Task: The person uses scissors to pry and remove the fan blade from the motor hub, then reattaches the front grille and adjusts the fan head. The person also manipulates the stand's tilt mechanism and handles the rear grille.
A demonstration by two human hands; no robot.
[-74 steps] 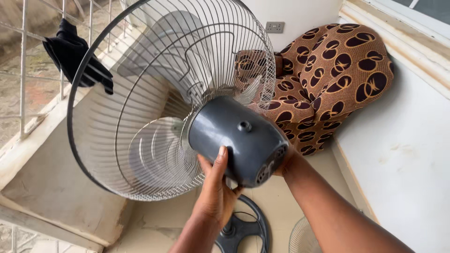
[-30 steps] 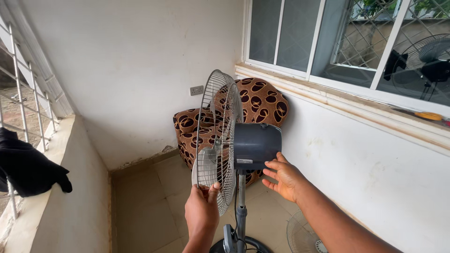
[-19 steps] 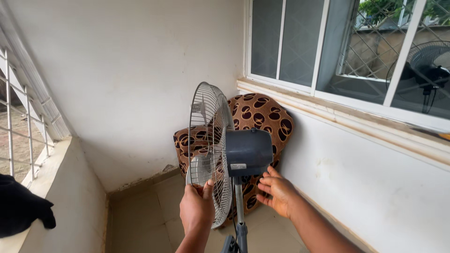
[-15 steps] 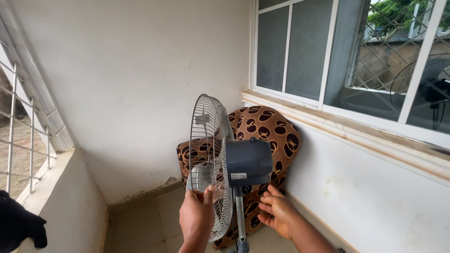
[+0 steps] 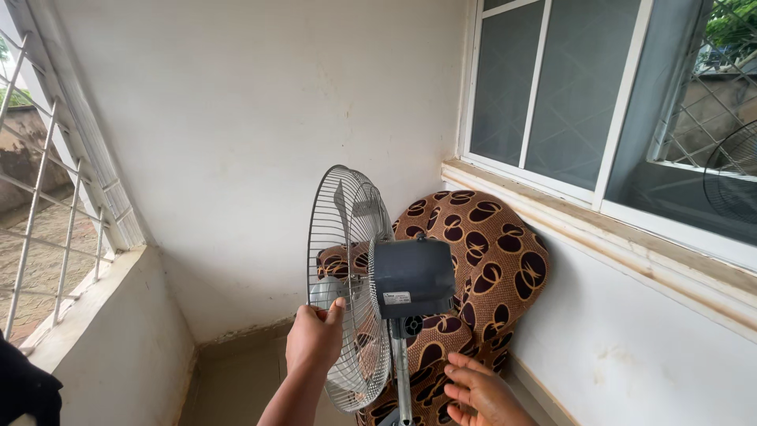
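Head view: left hand [image 5: 314,341] grips the fan [image 5: 371,288] cage at 7 o'clock, right hand [image 5: 482,390] open below the motor, so the top-heavy fan may tip.

Fan pole [image 5: 402,379] cut off by bottom edge; base out of view. Right hand [image 5: 482,390] partly cropped at bottom edge, forearm unseen. Lower part of patterned cushion [image 5: 481,260] hidden behind fan motor housing [image 5: 412,278] and grille [image 5: 347,284]. Dark cloth [image 5: 27,390] cropped at lower-left corner, kind indeterminable. Left hand [image 5: 314,339] fingertips hidden behind grille wires.
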